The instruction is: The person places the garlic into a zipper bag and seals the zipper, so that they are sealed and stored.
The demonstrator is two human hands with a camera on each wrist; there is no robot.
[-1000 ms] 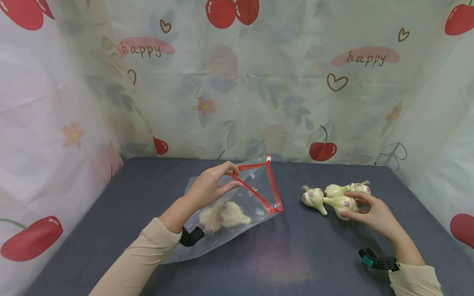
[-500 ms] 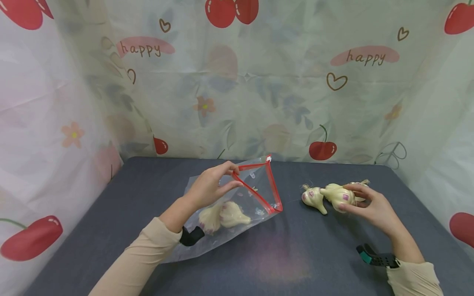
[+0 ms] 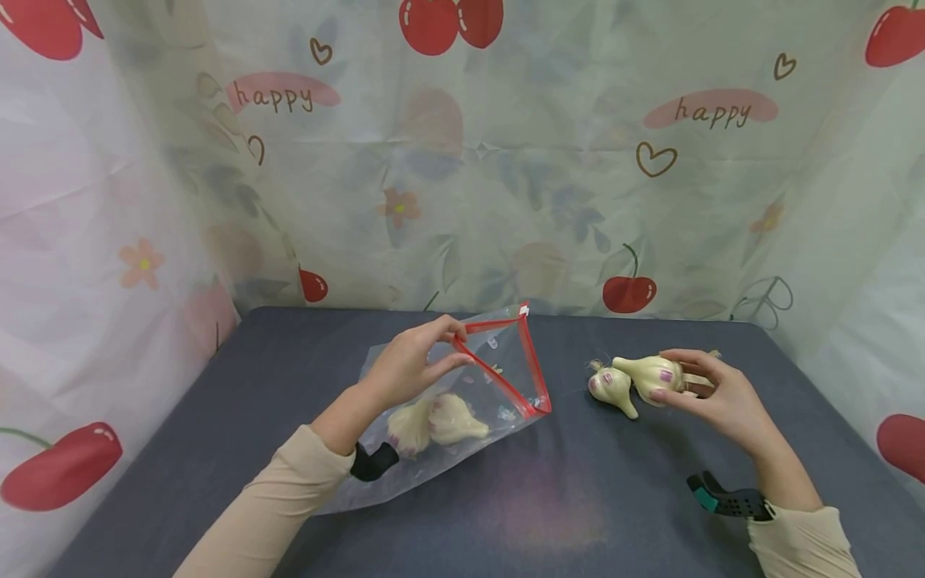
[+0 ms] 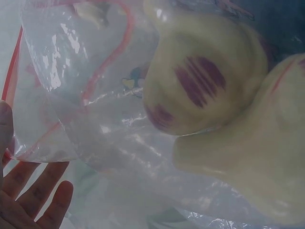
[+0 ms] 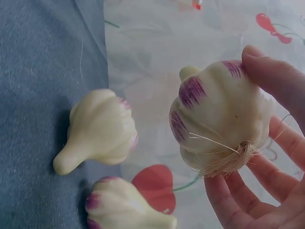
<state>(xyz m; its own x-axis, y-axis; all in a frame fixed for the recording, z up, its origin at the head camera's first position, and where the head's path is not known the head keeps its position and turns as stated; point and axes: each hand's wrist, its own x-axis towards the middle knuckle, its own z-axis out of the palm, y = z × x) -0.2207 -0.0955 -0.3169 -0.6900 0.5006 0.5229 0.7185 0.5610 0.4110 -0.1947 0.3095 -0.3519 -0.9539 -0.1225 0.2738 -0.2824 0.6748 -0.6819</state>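
Observation:
My left hand (image 3: 406, 368) pinches the red zip edge of a clear zip bag (image 3: 533, 365), whose mouth gapes to the right. Two garlic bulbs (image 3: 454, 419) lie inside the bag, large in the left wrist view, where the fingers (image 4: 42, 193) show beside the red edge. My right hand (image 3: 733, 408) grips another garlic bulb (image 5: 214, 114) by its rooted end, thumb on one side and fingers on the other. In the right wrist view it is raised off the table. A garlic bulb (image 3: 610, 391) lies just left of it; another (image 5: 121, 207) is mostly hidden behind it in the head view.
The dark table (image 3: 564, 498) ends at a cloth backdrop (image 3: 477, 201) with cherry prints. Cloth also hangs at both sides. A thin looped cord (image 3: 768, 303) hangs by the table's back right corner. Black bands are on both wrists.
My right hand has lifted its garlic bulb and shifted it slightly left and away from me, off the spot among the other bulbs. The left hand and the bag have stayed still.

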